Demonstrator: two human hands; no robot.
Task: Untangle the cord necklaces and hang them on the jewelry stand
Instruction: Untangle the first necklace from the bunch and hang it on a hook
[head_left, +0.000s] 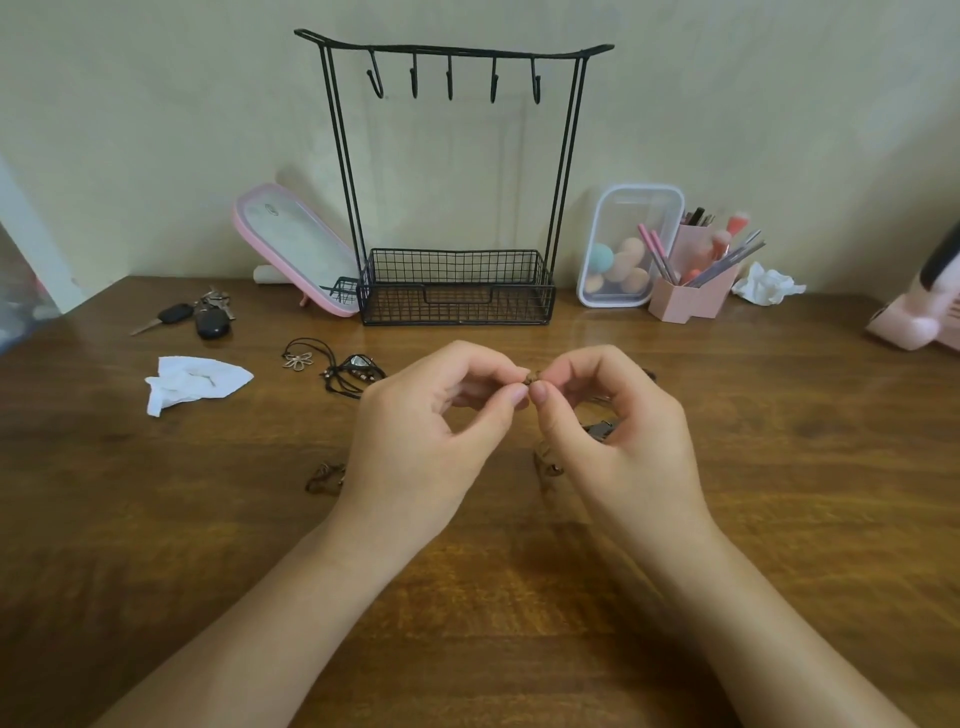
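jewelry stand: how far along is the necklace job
Done: nothing; the hooks on the stand are bare. In hand: left hand and right hand pinch a brown cord knot between them. Left: that cord, plus the black necklaces lying bunched on the table, all to hang.

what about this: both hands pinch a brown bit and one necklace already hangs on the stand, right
No: the head view shows all hooks on the jewelry stand bare. The left hand and right hand do pinch the brown bit.

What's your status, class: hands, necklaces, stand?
Left hand and right hand pinch one brown cord knot. Black necklaces lie heaped beside left hand. Jewelry stand hooks bare; nothing in the way.
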